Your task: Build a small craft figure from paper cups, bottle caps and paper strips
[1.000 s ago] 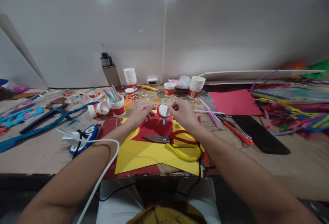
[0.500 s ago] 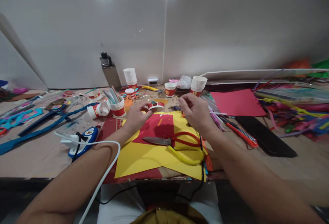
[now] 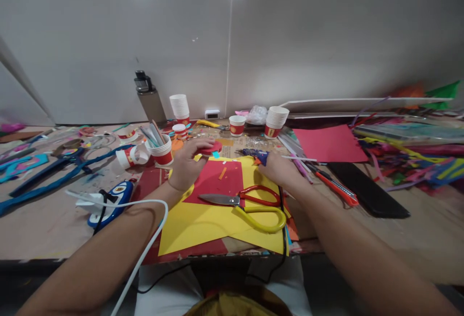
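Observation:
My left hand (image 3: 190, 161) is closed on a small round red piece (image 3: 211, 150), which looks like a cut-down paper cup, with a light-blue paper tab at its front edge. My right hand (image 3: 277, 166) wraps the handle of a dark-blue glue gun (image 3: 253, 153), whose nozzle points left toward the red piece without touching it. A black cord runs down from beneath that hand. Below both hands lie red paper (image 3: 221, 180) and yellow sheets (image 3: 195, 224). Large scissors (image 3: 232, 200) with red and yellow handles rest on top, blades pointing left.
Paper cup stacks (image 3: 277, 122) stand at the back, and a cup of sticks (image 3: 161, 150) sits left. A blue-and-white power strip (image 3: 112, 205) trails a white cable across my left forearm. On the right are a red cutter knife (image 3: 337, 188), a black phone-like slab (image 3: 368, 189) and red paper (image 3: 329, 143).
My right hand has lowered onto the glue gun and closed round it. In my left hand the round piece has turned, so its red face shows where a white rim showed before.

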{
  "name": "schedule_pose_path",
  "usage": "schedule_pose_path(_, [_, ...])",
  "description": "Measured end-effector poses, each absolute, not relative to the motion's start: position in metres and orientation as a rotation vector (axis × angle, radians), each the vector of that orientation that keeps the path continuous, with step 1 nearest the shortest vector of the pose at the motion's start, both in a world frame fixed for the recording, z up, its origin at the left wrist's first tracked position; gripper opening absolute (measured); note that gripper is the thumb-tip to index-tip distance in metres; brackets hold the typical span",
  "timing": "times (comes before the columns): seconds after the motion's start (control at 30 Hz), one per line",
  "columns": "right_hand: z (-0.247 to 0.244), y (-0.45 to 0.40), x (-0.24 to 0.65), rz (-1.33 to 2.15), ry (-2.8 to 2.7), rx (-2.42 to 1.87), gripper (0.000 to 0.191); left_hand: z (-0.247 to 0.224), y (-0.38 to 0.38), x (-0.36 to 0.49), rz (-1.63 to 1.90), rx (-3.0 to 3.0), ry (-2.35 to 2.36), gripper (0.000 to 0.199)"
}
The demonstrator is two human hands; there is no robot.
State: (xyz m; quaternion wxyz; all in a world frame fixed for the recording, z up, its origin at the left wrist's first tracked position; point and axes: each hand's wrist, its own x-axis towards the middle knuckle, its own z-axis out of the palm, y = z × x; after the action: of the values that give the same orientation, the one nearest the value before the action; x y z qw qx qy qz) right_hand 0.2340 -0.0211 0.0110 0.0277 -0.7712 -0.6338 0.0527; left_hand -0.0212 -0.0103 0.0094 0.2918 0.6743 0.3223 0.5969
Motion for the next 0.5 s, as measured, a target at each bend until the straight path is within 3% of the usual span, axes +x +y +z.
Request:
schedule_pose_path(0.27, [0.002,-0.008,0.251,0.275,-1.865,-2.282,0.029,0.010,-0.020,-0.021,1.413,2.013,0.859,0.009])
schedule_pose_path(0.5, [0.001,-0.005,0.252,0.310,-1.769,-2.249,0.028,-0.010,-0.005,-0.021,1.449,1.865,0.968,0.024])
